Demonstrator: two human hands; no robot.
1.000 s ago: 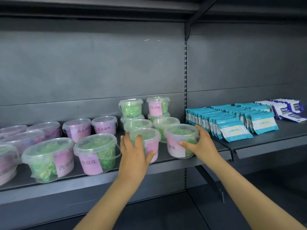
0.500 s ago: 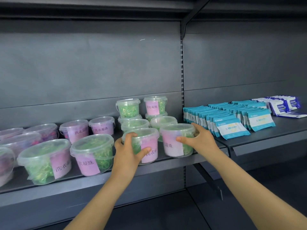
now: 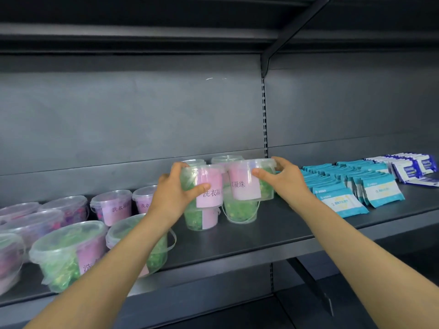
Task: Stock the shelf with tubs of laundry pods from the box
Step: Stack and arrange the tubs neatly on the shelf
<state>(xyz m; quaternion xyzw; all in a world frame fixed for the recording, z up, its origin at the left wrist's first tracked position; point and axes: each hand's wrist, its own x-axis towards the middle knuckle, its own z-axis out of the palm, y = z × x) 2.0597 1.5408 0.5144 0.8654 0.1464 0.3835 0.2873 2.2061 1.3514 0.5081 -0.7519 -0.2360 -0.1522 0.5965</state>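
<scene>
Gripping the left tub [image 3: 206, 186] in my left hand [image 3: 171, 198] and the right tub [image 3: 245, 184] in my right hand [image 3: 286, 180], fingers curled round each, I log shelved tubs [image 3: 240, 211] just below both hands.

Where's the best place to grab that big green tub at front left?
Likely from the front, round the big green tub under its lid rim: it stands upright near the shelf edge, a pink tub and another green tub crowding its sides.

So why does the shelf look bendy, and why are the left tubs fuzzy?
Head view: the wide-angle lens bows the shelf; head view, left edge: the purple tub blurs; head view, middle: the left green tub and right green tub, gripped by the left hand and right hand, show readable labels; soft even light.
</scene>
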